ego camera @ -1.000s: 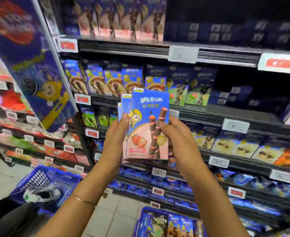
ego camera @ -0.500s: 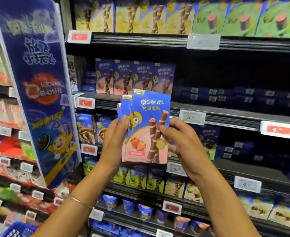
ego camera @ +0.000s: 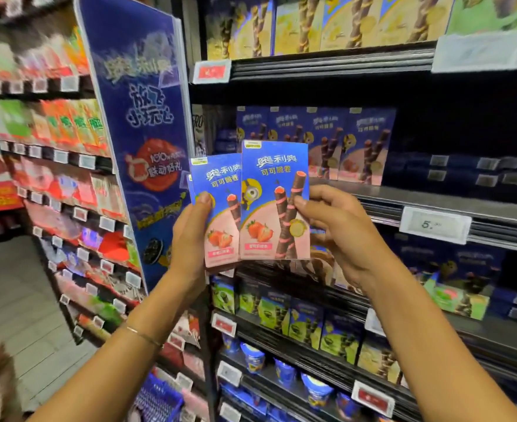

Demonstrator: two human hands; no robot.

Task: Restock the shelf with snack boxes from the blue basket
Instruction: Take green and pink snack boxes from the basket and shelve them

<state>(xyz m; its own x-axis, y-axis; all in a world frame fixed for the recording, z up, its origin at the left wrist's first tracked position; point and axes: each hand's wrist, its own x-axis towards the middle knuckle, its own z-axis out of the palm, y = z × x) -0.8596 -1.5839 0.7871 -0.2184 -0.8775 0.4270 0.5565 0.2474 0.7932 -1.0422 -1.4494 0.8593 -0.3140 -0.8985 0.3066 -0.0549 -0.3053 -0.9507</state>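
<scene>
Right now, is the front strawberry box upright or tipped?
Upright: the front strawberry box has its title on top, strawberries below.

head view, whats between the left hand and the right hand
In the head view, only the held snack boxes lie between them: the rear boxes, gripped by the left hand, and the front box, pinched by the right hand.

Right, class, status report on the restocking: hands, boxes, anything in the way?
Left hand grips rear boxes; right hand pinches front box. All upright, in front of the shelf, not yet placed. Nothing seen blocking.
</scene>
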